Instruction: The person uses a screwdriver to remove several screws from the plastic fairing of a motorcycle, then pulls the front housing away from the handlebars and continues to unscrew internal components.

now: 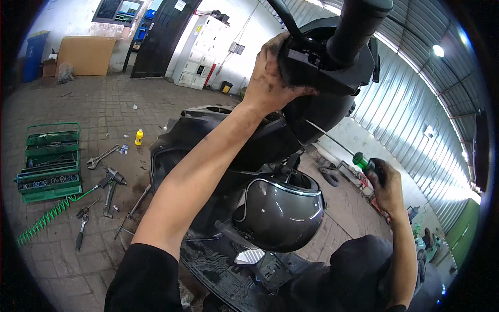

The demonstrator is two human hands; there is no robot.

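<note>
My left hand (pixel 273 78), smudged with grime, grips the black handlebar housing (pixel 332 67) of a scooter, its fingers wrapped over the side below the handlebar grip (pixel 358 28). My right hand (pixel 387 184) holds a long screwdriver (pixel 360 158) by its green-and-black handle. The shaft runs up and left to the underside of the dark body below the housing, where I cannot make out exactly what the tip touches. A dark glossy helmet (pixel 275 216) hangs below, between my arms, over the black footboard (pixel 210 265).
A green toolbox (pixel 49 187), impact gun (pixel 112 177), coiled air hose (pixel 44 221), ratchet (pixel 82 231), adjustable wrench (pixel 101 156) and yellow bottle (pixel 139 137) lie on the paving at left. Cardboard (pixel 86 54) and lockers (pixel 200 52) line the back wall. Tyres (pixel 328 176) lie at right.
</note>
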